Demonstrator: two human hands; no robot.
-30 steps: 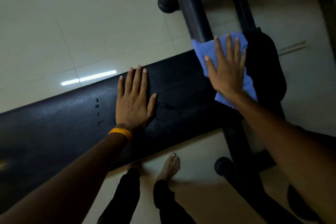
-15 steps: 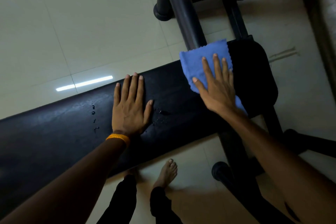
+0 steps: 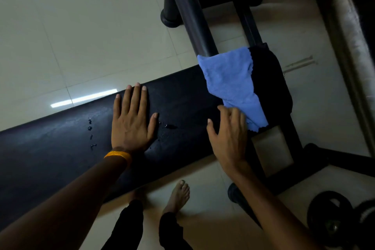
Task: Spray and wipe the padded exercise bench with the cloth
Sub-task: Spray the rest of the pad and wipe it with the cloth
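Left hand [image 3: 132, 126] lies flat; right hand's [image 3: 227, 138] curled fingers grip the cloth [image 3: 229, 75].

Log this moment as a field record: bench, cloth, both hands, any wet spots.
surface: black padded bench on the tiled floor
tool: blue cloth, draped over the bench's right end
left: left hand flat on the pad, orange wristband at the wrist
right: right hand, fingers curled on the cloth's near end
wet: droplets on both sides of the left hand

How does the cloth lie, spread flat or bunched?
Partly bunched: the blue cloth is spread at its far end and gathered narrow where the right hand grips it.
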